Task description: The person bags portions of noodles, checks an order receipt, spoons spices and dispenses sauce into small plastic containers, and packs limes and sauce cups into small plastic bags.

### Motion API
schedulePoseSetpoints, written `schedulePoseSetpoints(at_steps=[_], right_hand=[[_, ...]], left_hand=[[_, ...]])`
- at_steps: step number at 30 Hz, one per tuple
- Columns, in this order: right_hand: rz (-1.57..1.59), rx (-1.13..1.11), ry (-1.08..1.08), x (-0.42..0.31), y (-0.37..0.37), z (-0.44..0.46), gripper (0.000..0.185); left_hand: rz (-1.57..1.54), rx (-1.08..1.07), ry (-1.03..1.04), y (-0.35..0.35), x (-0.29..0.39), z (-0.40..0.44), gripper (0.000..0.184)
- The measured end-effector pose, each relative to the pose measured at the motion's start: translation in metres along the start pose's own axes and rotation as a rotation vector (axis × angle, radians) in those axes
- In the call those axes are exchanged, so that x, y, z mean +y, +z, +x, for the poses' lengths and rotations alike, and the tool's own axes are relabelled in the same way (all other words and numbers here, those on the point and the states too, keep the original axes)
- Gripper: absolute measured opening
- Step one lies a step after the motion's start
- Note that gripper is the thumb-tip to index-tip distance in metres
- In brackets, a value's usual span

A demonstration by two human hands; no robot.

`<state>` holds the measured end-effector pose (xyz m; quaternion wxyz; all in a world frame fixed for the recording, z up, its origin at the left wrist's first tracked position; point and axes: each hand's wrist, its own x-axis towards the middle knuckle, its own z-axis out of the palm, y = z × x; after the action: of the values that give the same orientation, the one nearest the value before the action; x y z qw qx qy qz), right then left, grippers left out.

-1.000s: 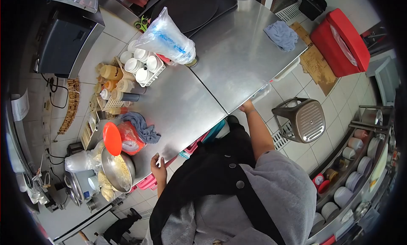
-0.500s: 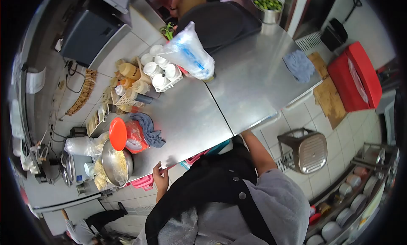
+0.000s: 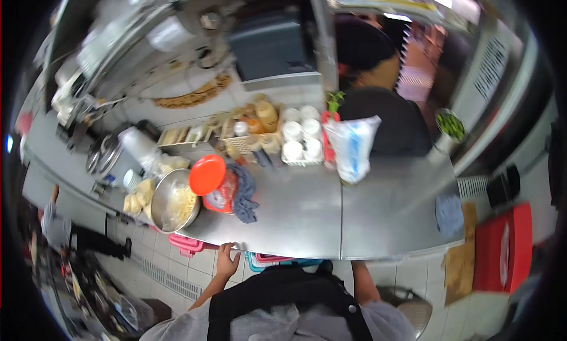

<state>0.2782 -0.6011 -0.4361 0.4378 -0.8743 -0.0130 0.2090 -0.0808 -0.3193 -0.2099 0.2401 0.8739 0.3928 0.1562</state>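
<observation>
My left hand [image 3: 226, 260] is at the front edge of the steel table [image 3: 295, 208], its thumb apart from the fingers and nothing held. Whether its fingertips press on the edge cannot be made out. My right forearm [image 3: 365, 285] reaches to the same edge, and the hand beyond it is hidden under the tabletop. Nearest on the table is a red kitchen scale [image 3: 220, 200] with an orange-red round top [image 3: 207, 175], a blue-grey cloth [image 3: 244, 194] against it. To their left stands a steel bowl [image 3: 168, 214] holding pale yellow shreds. Beneath the edge sits a pink container [image 3: 186, 244].
White-lidded containers [image 3: 292, 130] fill a rack at the back, beside sauce bottles [image 3: 266, 115]. A plastic bag [image 3: 353, 152] stands near the table seam. Further right are a pot of green vegetables [image 3: 444, 141], a blue cloth [image 3: 449, 216] and a red bin [image 3: 502, 249]. Another person [image 3: 68, 229] is far left.
My view has swung, so the table now lies level across it. My left hand stays by the table edge. My right arm still reaches to the edge, its hand hidden. The objects keep their places.
</observation>
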Motion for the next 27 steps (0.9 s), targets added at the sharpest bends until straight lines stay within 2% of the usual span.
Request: schedulePoseSetpoints(at_steps=[8,23,27], right_hand=[[-0.216,0.000,-0.050,0.019,-0.017,0.006,0.037],[-0.390,0.024,-0.055,0.031,-0.048,-0.008,0.034],[-0.413,0.037,-0.064,0.037,-0.058,-0.022,0.034]], left_hand=[[-0.057,0.133,-0.141,0.004,0.009,-0.022,0.030],[-0.268,0.225,-0.071,0.018,0.057,0.006,0.031],[-0.363,0.160,-0.035,0.024,0.066,0.021,0.029]])
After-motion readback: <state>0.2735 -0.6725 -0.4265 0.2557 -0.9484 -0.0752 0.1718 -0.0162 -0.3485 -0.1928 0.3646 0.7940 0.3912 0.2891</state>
